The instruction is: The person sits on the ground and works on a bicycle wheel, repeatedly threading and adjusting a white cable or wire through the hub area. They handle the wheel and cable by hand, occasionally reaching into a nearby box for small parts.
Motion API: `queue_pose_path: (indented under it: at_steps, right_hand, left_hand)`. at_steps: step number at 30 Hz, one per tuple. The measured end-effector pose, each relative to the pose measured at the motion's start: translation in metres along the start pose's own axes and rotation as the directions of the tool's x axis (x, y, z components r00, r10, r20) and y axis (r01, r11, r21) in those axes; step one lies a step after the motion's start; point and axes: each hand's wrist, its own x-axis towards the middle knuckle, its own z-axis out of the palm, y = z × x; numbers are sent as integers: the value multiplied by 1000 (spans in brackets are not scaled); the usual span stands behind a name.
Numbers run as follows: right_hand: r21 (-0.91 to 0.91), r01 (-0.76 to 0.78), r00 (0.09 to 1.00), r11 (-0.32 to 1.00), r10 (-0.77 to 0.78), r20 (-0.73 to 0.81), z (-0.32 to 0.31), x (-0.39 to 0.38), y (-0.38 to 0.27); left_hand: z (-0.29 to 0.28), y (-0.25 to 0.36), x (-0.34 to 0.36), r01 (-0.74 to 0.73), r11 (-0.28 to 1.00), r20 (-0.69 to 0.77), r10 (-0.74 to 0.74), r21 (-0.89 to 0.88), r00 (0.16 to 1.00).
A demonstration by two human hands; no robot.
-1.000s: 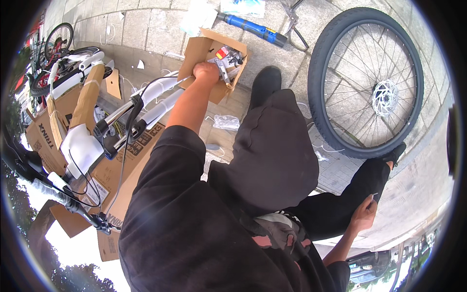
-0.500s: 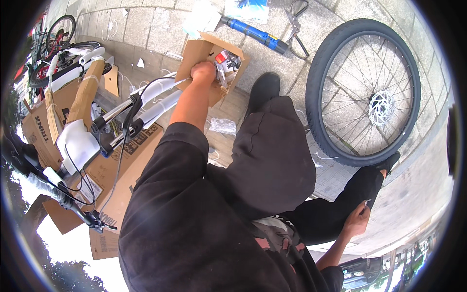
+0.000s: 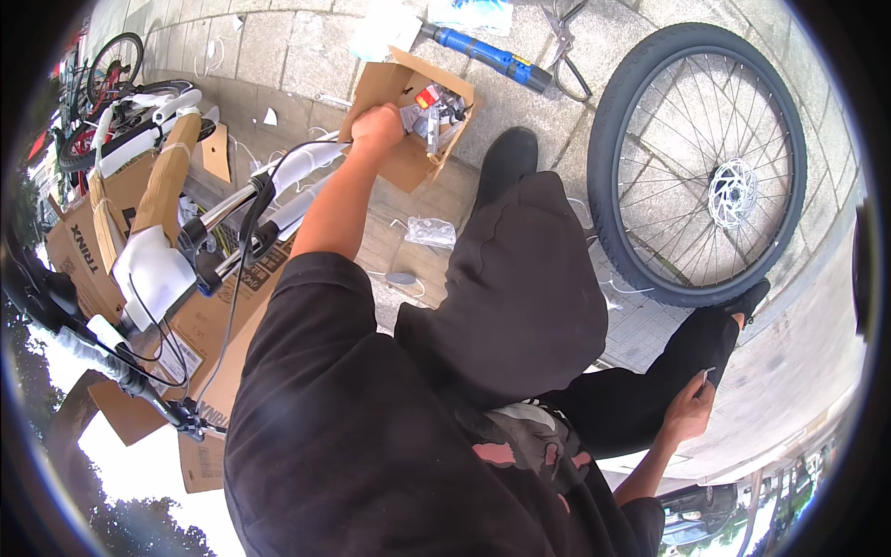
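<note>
My left hand (image 3: 376, 130) is closed at the left side of an open cardboard box (image 3: 399, 169), gripping its wall, with the fingertips hidden inside. Small parts lie in the box, among them a red-and-orange reflector (image 3: 428, 97) and clear plastic bags (image 3: 432, 128). Far to the right and low, my right hand (image 3: 689, 408) is closed around a small, thin metallic piece (image 3: 708, 374); most of it is covered by the fingers, so its kind cannot be told. A bicycle wheel (image 3: 603, 167) with a disc rotor (image 3: 731, 193) lies beyond my right leg.
Left of me stands a partly wrapped bicycle frame with a white-covered fork (image 3: 302, 167) and cables, over flattened cartons (image 3: 200, 325). A blue cylindrical tool (image 3: 492, 58) and scissors-like cutters (image 3: 562, 42) lie on the paving. A plastic bag (image 3: 431, 232) is near my left shoe (image 3: 508, 162).
My left hand has shifted left, from among the box's contents to its left wall, uncovering more of the parts. The right hand keeps its hold. The whole view has shifted slightly.
</note>
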Motion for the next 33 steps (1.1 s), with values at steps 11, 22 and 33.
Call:
queue_pose_path:
  at_steps: [11, 22, 33]
  right_hand:
    - [-22, 6, 1000, 1000, -5, 10, 3, 2, 3]
    - [-32, -33, 998, 999, 35, 45, 0, 4, 0]
    - [-24, -28, 999, 999, 28, 31, -2, -1, -5]
  left_hand:
    - [38, 6, 32, 121, 991, 128, -128, 61, 984]
    - [17, 19, 12, 80, 996, 199, -88, 50, 976]
    - [13, 13, 4, 27, 999, 258, -32, 24, 966]
